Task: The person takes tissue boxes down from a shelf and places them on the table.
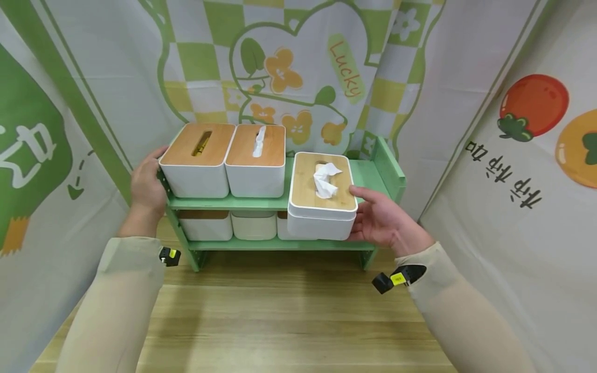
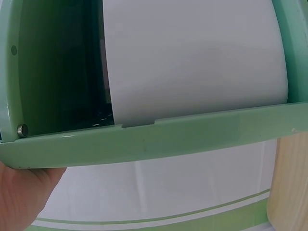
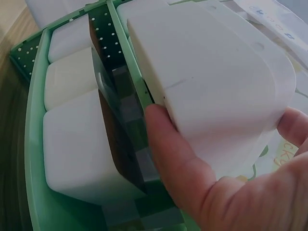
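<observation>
I am holding a tissue box (image 1: pixel 322 225), white with a pale wooden lid (image 1: pixel 303 181), just right of centre in the head view, and a white tissue (image 1: pixel 326 181) is poking out of its slot. My right grip (image 1: pixel 384 223) is clamping it by its right side: the thumb (image 1: pixel 368 195) is lying at the lid's edge while a finger is pressing near the base. The box is sticking out past the front of the green shelf unit (image 1: pixel 233 203), hiding much of a white box (image 1: pixel 283 228) on the lower tier (image 1: pixel 275 245); I cannot tell whether its back is touching the upper tier (image 1: pixel 366 173).

At the left of the frame my left grip (image 1: pixel 148 181) is resting against the unit's left end; its fingers are partly hidden, so I cannot tell whether they are closing round the board or only leaning on it. Two lidded boxes (image 1: pixel 196 181) are standing close together at the left of the upper tier, and bare green is showing toward the right end panel (image 1: pixel 389 171).

As I am judging it, the step in hand is handling this box at the upper tier's front; whether it is going in or out I cannot tell. If in, the next move would be calling for clearing the front edge, levelling the box and sliding it back beside its neighbour
</observation>
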The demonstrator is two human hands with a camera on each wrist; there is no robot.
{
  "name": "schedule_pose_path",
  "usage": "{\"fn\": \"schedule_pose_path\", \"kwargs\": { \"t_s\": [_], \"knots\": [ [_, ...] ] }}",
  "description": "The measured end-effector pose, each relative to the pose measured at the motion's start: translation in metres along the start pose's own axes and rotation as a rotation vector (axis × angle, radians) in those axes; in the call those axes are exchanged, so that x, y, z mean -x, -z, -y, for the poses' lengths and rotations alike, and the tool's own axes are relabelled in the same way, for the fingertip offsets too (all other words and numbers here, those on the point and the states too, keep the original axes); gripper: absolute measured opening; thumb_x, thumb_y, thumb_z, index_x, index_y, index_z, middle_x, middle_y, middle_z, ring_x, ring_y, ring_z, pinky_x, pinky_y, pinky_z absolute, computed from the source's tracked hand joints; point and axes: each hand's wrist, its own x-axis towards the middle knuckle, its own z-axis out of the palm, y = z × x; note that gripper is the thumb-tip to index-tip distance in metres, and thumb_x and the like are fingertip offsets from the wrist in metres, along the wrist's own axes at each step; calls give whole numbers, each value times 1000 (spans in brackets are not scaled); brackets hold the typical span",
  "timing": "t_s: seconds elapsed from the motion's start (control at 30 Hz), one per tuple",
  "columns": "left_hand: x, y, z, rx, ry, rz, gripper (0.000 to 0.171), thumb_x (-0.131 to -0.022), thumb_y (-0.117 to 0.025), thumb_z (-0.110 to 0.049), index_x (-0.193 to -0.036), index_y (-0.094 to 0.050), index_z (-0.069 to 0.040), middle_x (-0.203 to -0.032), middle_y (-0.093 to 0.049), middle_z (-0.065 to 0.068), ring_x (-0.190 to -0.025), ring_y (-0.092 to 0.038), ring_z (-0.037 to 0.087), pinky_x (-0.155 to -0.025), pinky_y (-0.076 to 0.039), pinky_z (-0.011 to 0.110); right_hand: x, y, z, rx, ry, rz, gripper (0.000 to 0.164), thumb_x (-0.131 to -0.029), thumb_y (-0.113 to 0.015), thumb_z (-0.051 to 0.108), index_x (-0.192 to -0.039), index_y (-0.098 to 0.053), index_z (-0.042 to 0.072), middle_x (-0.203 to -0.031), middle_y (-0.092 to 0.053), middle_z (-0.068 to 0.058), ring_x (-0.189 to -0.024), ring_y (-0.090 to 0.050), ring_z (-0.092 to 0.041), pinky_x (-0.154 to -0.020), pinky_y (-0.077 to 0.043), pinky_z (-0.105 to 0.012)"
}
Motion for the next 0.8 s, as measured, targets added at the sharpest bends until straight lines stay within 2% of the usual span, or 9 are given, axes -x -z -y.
{"fn": "schedule_pose_path", "kwargs": {
  "t_s": [0.3, 0.57, 0.8],
  "knots": [
    [0, 0, 0, -1, 9, 1, 56, -105, -17, -31, -149, -50, -22, -153, -43, -3, -135, -34, 9, -113, -24, 30, 1, 0, -2, -24, 28, -8, 77, -100, -52, 48, -143, -32, -12, -114, -65, -26, -104, -64, -37, -93, -49, -53],
    [-2, 1, 0, 4, 7, 8, 56, -105, -16, -31, -150, -48, -22, -153, -42, -3, -136, -33, 9, -113, -24, 31, 4, 2, -5, 7, 73, -5, 69, -101, -50, 46, -139, -37, -10, -106, -69, -21, -95, -68, -31, -84, -54, -48],
    [1, 2, -2, -2, 11, 5, 56, -104, -16, -31, -150, -49, -22, -153, -42, -3, -136, -34, 10, -113, -24, 31, 13, 1, -14, 30, 119, 8, 69, -102, -49, 43, -146, -32, -7, -107, -70, -18, -92, -69, -29, -80, -56, -47]
  ]
}}
